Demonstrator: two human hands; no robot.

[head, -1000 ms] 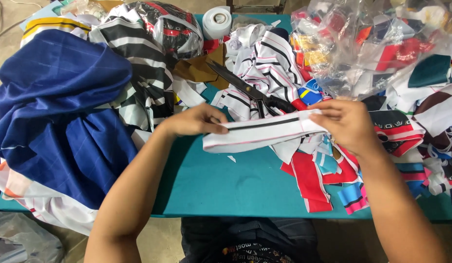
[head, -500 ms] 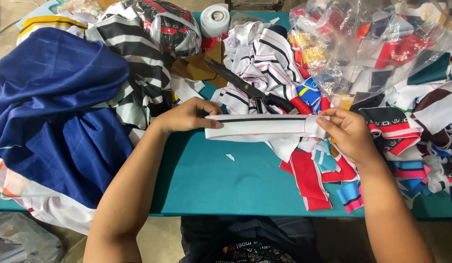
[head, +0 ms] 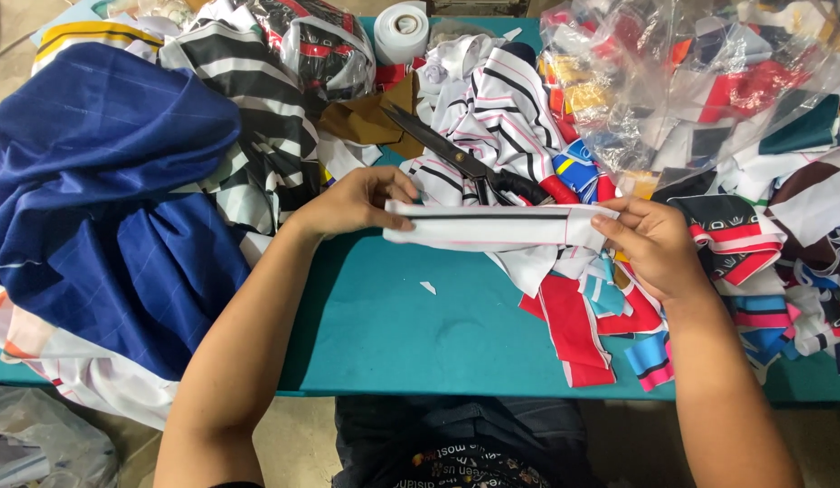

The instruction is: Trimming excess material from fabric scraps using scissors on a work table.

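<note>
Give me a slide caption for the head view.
Both hands, left and right, hold a folded white fabric strip above a teal table.

Bright, even overhead light; sharp focus, soft shadows, glare on plastic bags [head: 709,72].

Scissors [head: 456,161] behind strip [head: 492,226]

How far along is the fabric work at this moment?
Done: cut scraps lie on the table, scissors set down. In hand: left hand and right hand hold a folded white strip taut. Left: heaps of blue cloth and striped cloth.
</note>
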